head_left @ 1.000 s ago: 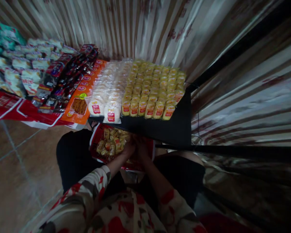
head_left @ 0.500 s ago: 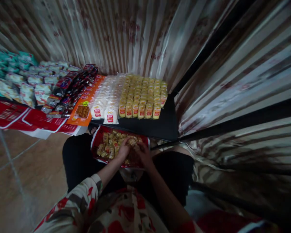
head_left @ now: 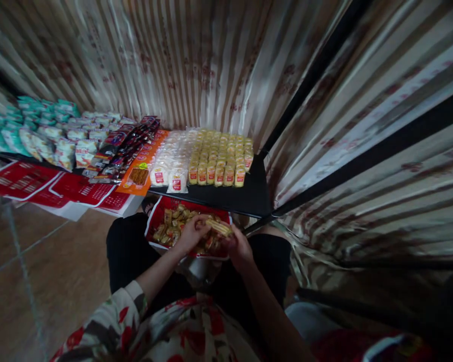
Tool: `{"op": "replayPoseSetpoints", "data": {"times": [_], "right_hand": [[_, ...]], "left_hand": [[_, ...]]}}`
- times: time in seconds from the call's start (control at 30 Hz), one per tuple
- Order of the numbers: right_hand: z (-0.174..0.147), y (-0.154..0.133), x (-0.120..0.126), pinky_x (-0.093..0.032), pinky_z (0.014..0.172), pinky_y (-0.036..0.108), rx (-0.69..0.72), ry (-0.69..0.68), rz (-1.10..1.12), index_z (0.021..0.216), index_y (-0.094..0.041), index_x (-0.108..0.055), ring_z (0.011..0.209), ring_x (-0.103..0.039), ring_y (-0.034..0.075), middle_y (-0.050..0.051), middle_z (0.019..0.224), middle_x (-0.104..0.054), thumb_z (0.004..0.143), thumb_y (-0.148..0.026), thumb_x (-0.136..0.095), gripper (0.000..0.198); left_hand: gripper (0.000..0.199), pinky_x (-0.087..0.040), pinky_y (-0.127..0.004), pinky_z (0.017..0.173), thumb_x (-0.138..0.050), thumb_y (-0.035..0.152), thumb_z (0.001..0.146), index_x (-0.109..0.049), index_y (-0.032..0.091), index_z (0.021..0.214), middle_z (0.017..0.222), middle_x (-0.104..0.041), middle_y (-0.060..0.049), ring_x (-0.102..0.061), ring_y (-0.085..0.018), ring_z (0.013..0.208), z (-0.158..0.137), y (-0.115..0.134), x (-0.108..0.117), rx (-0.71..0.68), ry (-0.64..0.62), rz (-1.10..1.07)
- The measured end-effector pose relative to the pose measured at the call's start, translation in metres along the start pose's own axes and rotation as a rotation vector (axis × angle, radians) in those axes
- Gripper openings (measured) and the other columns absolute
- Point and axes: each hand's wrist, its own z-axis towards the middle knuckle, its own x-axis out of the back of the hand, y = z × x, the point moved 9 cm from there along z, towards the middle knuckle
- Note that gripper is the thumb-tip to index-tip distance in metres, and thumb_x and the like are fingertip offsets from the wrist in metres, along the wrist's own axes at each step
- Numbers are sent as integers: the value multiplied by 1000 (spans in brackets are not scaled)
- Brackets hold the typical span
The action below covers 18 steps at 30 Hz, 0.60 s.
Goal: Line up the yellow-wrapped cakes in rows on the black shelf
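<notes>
A small yellow wrapped snack packet [head_left: 219,227] is held level between my two hands. My left hand [head_left: 194,233] closes on its left end, and the fingers of my right hand [head_left: 239,246] pinch the right end. Just beneath them, a red bag with a white edge [head_left: 149,229] lies open on my lap, full of loose golden packets [head_left: 168,221]. Similar yellow packets [head_left: 219,156] stand in tight rows on the black shelf [head_left: 226,200] in front of me. The print on the held packet is too small to read.
Left of the rows lie white packets [head_left: 176,181], an orange bag [head_left: 139,176], dark shiny packs [head_left: 117,146] and teal bags [head_left: 7,133]. Red printed bags [head_left: 22,181] hang over the shelf's front edge. A black bar [head_left: 317,193] crosses before the striped curtain [head_left: 196,65].
My hands have come up from among the loose packets and moved slightly apart, with a yellow packet now plainly stretched between them. The camera view has shifted slightly.
</notes>
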Motion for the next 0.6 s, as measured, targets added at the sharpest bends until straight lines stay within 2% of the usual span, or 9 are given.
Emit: {"op": "replayPoseSetpoints", "data": {"times": [0.1,0.17,0.27,0.4,0.53,0.6], "right_hand": [[-3,6,-6,-51,50,23,-125,-6,191,93,-18,-67,61,-65,14,6,88,-71,76,-56,-58,43],[-4,2,-8,-50,48,22,-101,21,225,91,-19,-66,60,-63,13,4,81,-70,74,-53,-63,38],[-5,-1,-10,-51,52,22,-53,64,177,98,-21,-63,61,-63,13,2,81,-70,66,-42,-73,39],[-3,4,-13,-54,65,26,-12,60,119,102,-20,-60,72,-66,14,3,94,-70,64,-37,-74,43],[5,6,1,-55,71,33,41,116,17,96,-21,-59,80,-67,20,4,92,-71,65,-40,-71,38],[11,-1,12,-55,75,34,98,158,-68,100,-21,-59,82,-67,20,4,91,-71,66,-39,-70,40]], "left_hand": [[27,-40,-17,49,-72,31,68,-53,17,81,63,-56,5,-57,-9,54,-6,-4,5,18,82,-91],[31,-37,-16,43,-72,37,70,-49,17,77,59,-55,5,-57,-9,49,-11,-10,1,68,81,-141],[33,-34,-16,38,-68,43,74,-49,17,79,54,-55,6,-55,-10,42,-20,-24,-4,164,105,-170],[38,-42,-19,43,-67,40,75,-51,18,101,62,-60,5,-58,-11,46,-24,-39,-10,207,170,-260],[38,-46,-20,48,-71,42,68,-56,16,92,61,-60,4,-60,-13,53,-12,-44,-21,168,195,-227],[39,-46,-21,49,-72,42,67,-54,16,90,60,-59,4,-60,-13,53,-2,-40,-29,146,218,-229]]}}
